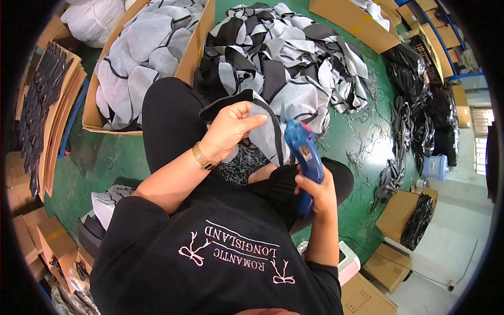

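The left hand is pinching one grey cloth; the right hand is gripping one blue cutter.

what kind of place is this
Probably a garment or shoe-part workshop floor. Grey and black cut fabric pieces lie heaped on the green floor, more fill a cardboard box, and the right hand holds a blue electric trimmer.

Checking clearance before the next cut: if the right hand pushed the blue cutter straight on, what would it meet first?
Most likely the grey fabric piece held by the left hand; the blue cutter in the right hand points at it, though depth is unclear.
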The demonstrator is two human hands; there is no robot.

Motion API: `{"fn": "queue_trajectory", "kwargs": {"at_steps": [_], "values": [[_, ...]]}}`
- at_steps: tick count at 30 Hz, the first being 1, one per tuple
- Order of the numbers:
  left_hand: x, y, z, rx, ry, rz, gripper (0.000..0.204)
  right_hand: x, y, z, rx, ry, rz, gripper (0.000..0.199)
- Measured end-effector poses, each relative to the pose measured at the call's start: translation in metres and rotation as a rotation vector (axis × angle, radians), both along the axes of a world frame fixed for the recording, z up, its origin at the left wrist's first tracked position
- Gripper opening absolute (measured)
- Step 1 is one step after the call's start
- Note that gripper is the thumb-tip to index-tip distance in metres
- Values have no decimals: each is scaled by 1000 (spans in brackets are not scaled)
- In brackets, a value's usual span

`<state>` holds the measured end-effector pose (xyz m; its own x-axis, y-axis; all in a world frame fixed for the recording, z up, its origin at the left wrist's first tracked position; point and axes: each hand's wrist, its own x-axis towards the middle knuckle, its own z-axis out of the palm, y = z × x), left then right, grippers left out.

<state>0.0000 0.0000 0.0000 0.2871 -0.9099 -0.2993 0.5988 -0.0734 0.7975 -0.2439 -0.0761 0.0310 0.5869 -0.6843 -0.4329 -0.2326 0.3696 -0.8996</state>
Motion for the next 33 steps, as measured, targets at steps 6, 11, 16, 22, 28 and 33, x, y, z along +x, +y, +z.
{"fn": "queue_trajectory", "kwargs": {"at_steps": [6,11,16,22,28,33], "values": [[6,0,6,-68,-79,48,14,-3,14,6,59,122,95,32],[5,1,-1,-72,-156,19,12,-5,11,0,74,87,79,31],[4,3,11,-53,-174,11,9,-2,9,3,50,68,83,31],[10,6,17,-30,-320,-73,9,-1,3,9,37,79,120,31],[21,9,34,30,-487,-222,9,-7,-5,12,53,96,190,33],[25,13,32,7,-578,-318,17,-8,-9,12,91,112,257,34]]}}
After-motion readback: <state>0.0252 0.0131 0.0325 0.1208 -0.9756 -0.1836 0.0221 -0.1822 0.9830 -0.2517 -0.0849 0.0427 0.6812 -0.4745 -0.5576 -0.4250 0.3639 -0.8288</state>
